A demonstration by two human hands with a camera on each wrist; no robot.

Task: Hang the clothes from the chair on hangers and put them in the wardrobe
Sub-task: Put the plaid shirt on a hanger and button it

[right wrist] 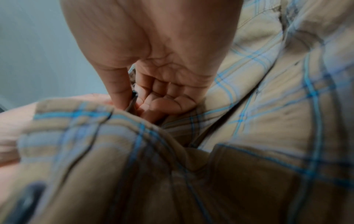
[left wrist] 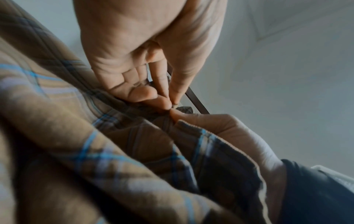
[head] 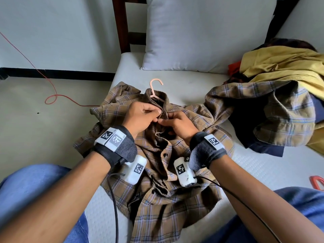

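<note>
A brown plaid shirt [head: 157, 172] lies spread on the white mattress [head: 263, 165], front side up. A pink hanger [head: 154, 86] sits inside it, its hook poking out above the collar. My left hand [head: 145, 113] pinches the left edge of the shirt's front just under the collar. My right hand [head: 175, 121] pinches the facing edge, and the two hands meet at the top of the placket. The left wrist view shows the left hand [left wrist: 168, 98] with thumb and fingers pinched on the fabric [left wrist: 95, 144]. In the right wrist view the right hand [right wrist: 145, 103] pinches the cloth edge [right wrist: 134, 136].
A white pillow [head: 201, 32] leans at the head of the bed. At the right lies a heap of clothes: a yellow garment [head: 280, 65], a dark blue one [head: 268, 149], the plaid sleeve [head: 263, 111]. A red cord [head: 52, 95] trails over the floor. A red object [head: 318, 183] shows at the right edge.
</note>
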